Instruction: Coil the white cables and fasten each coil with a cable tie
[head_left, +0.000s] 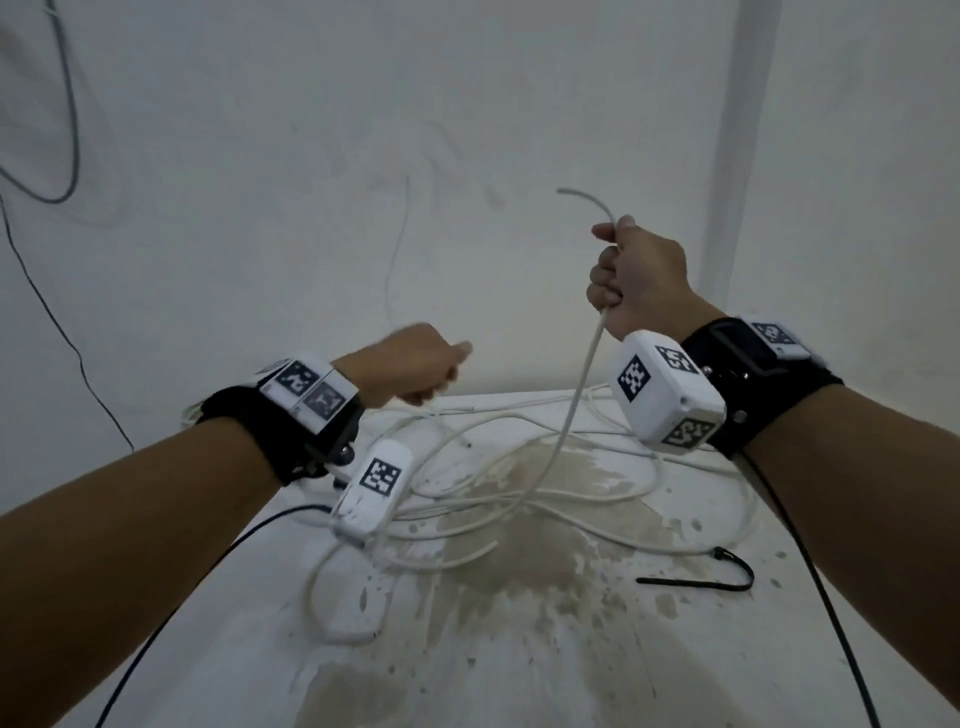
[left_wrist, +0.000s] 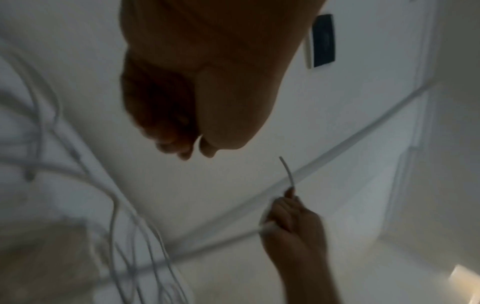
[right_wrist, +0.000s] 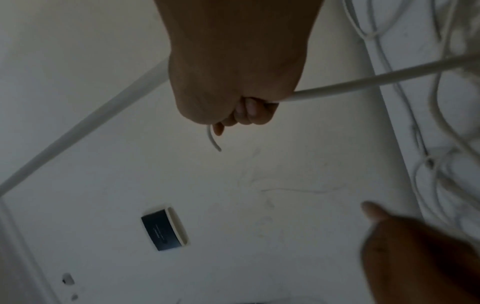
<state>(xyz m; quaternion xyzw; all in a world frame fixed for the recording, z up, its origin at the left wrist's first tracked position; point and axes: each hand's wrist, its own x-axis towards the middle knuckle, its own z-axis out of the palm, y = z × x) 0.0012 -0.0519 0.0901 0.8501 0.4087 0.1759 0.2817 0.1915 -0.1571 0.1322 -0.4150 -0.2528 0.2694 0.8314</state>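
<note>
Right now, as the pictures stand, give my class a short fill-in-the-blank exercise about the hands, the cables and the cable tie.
1. The right hand grips a white ____ near its free end.
2. The black cable tie lies on the ____, touched by neither hand.
3. The ____ hand holds nothing.

Missing words: cable; table; left.

Both forearms reach out over the bench (head_left: 675, 654). The right hand (head_left: 641, 283) is up higher toward the far right edge, fisted round a white cable (head_left: 579, 395) with the short end poking out the top. The left hand (head_left: 415, 366) is lower near the far edge, fingers curled in, nothing in it.
</note>
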